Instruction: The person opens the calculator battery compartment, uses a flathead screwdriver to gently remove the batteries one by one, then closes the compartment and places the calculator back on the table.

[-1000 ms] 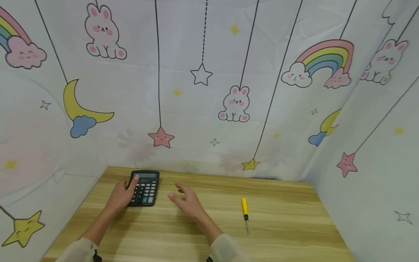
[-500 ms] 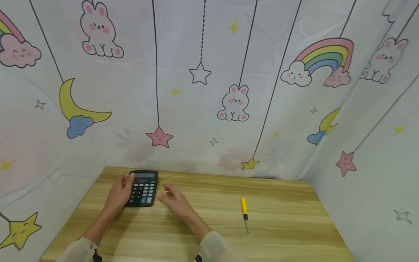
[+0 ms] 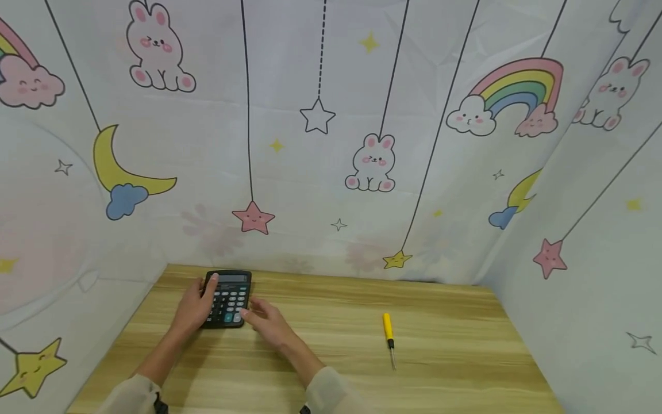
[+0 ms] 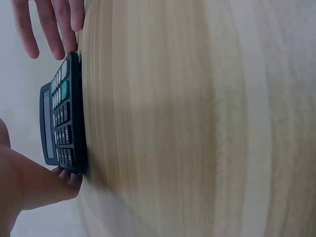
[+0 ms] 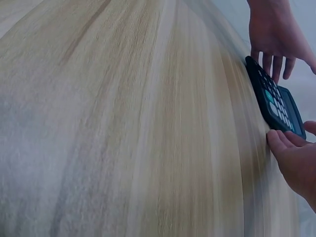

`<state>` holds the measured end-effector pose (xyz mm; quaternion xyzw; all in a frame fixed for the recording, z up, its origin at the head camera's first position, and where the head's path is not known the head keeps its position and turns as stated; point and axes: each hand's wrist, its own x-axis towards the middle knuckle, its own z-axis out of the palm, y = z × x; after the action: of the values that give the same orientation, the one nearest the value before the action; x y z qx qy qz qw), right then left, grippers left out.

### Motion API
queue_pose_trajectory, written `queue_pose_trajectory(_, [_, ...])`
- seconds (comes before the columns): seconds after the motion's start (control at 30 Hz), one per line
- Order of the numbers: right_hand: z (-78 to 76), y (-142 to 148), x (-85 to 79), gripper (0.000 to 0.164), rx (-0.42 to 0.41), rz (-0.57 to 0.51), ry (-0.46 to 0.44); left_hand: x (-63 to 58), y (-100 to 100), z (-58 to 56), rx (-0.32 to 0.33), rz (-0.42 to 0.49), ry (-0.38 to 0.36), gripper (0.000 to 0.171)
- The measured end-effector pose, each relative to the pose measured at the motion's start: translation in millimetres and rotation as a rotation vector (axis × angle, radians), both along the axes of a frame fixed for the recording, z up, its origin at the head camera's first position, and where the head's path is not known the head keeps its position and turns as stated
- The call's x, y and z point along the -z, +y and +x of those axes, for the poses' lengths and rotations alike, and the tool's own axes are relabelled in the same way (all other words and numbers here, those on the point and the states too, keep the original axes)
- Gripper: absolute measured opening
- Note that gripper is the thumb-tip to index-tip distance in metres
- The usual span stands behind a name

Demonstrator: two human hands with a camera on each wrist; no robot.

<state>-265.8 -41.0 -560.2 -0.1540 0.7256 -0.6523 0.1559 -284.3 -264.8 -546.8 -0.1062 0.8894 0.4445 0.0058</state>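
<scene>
- Head view: the calculator (image 3: 231, 302) lies face up near the far left corner of the table (image 3: 455, 345), a hand on either side of it.
- The left hand (image 3: 194, 306) has its fingers straight along the left edge, thumb spread away from them; the right hand (image 3: 270, 325) is much the same at the right edge. Neither is clamped on anything.
- If it were lifted like this, I'd expect it to slip or tip, because the fingers only lie at its sides.
- A careless right thumb could press the keys (image 3: 241, 298), as it sits over that lower corner.
- A push from one side alone might skew it.
- From above, the left thumb seems to lie on the screen (image 3: 238, 278); the right wrist view shows it clear.
- Whether the right fingertips touch the edge, I can't tell.
- Only the head view has the screwdriver (image 3: 388, 328), well apart to the right.
</scene>
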Motion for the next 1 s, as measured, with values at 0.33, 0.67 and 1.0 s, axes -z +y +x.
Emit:
queue_pose_trajectory(0.33, [2.0, -10, -0.4, 0.065, 0.02, -0.106, -0.136, 2.0, 2, 1.1, 0.008, 0.004, 0.013, 0.103])
queue_pose_trajectory(0.67, [1.6, -15, -3.5, 0.064, 0.04, -0.225, -0.242, -1.8, 2, 2.2, -0.003, 0.019, -0.013, 0.107])
queue_pose_trajectory(1.0, [4.0, -12, -9.5, 0.064, 0.073, -0.283, -0.289, -8.7, 3, 4.6, -0.001, 0.043, -0.048, 0.108])
